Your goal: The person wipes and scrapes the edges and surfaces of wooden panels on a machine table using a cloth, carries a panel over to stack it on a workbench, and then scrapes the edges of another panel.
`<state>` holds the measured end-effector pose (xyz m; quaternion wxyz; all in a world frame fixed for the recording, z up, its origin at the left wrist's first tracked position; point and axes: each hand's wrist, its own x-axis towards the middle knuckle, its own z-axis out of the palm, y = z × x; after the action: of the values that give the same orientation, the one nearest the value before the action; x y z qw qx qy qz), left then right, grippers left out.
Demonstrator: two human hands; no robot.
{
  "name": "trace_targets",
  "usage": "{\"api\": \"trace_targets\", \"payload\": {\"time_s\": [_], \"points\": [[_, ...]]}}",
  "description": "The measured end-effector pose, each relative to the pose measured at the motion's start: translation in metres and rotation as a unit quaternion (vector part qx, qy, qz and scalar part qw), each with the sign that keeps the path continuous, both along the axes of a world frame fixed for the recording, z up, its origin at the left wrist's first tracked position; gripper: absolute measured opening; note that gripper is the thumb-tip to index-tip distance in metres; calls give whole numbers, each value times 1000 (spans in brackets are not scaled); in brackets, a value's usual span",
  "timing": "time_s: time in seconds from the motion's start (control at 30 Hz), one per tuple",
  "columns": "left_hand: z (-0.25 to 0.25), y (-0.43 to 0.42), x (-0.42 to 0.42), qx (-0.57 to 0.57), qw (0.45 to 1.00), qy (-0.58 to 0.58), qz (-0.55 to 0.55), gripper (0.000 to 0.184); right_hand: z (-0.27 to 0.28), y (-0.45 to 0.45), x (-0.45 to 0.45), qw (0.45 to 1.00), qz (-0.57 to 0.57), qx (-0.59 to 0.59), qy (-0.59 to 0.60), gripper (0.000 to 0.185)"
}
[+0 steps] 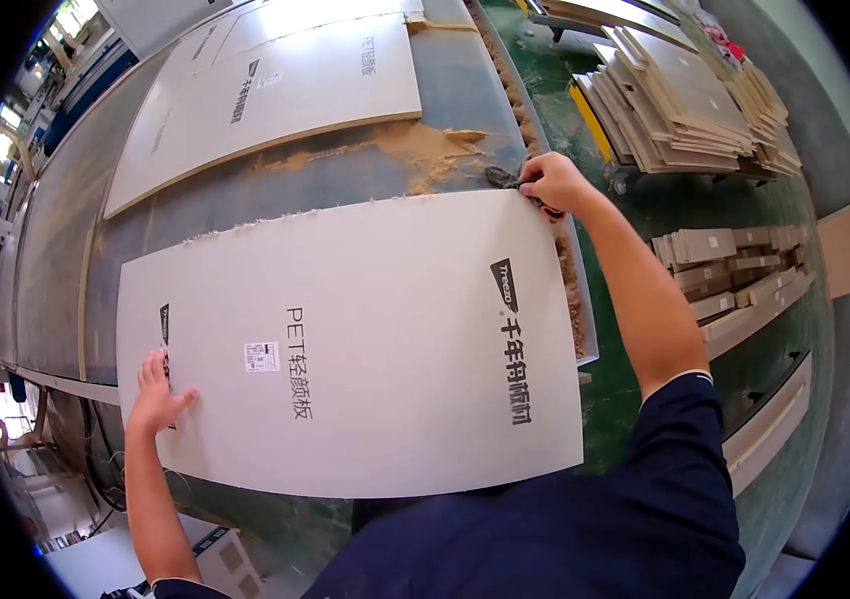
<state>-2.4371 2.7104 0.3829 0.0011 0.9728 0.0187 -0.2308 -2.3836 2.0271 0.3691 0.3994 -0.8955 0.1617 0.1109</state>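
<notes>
A large white board (385,290) with black printing and a small label sticker lies in front of me, its near edge close to my body. My left hand (157,394) rests flat on the board's left part, fingers spread over the printed logo. At the far right corner, my right hand (557,185) is closed around a small black tool (502,178) with a dark, rough-looking end. A bit of orange shows below the fist; the tool's exact kind is unclear. Ragged white fringe (245,225) runs along the board's far edge.
Another white board (275,90) lies farther back on the grey machine table (345,170). Sawdust (435,150) is heaped between the boards and along the table's right edge. Stacked panels (675,100) and bundled strips (730,265) stand on the right over a green floor.
</notes>
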Motion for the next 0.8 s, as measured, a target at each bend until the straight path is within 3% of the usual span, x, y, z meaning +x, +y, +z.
{"api": "trace_targets", "payload": {"time_s": [0.13,0.2,0.27,0.4,0.43,0.63,0.67,0.73,0.77,0.8], "points": [[-4,6,3,1,1000,-5,-10,100,-1,6,0,984,-154,89,-9,6],[-2,3,0,-4,1000,2,1,100,-32,-17,8,944,-231,159,-174,8],[-5,8,-2,-6,1000,-5,-2,100,-7,-20,1,949,-222,164,-154,11],[3,-5,-1,-5,1000,2,11,100,7,-9,-8,994,-22,105,-34,16],[4,-6,0,-3,1000,3,11,99,-8,-12,-5,999,16,34,-14,15],[0,0,-1,0,1000,3,2,98,-1,15,-24,963,-217,-27,-155,10],[1,0,0,-4,1000,2,3,98,-17,0,-22,945,-175,-133,-242,13],[-2,3,-1,-7,1000,1,4,98,-26,-17,-27,960,-170,-6,-224,16],[-4,7,-1,-7,1000,-1,1,98,-16,-15,-33,956,-184,172,-152,15],[-7,10,0,-7,1000,-3,-3,98,-21,-13,-37,971,-135,109,-164,13]]}}
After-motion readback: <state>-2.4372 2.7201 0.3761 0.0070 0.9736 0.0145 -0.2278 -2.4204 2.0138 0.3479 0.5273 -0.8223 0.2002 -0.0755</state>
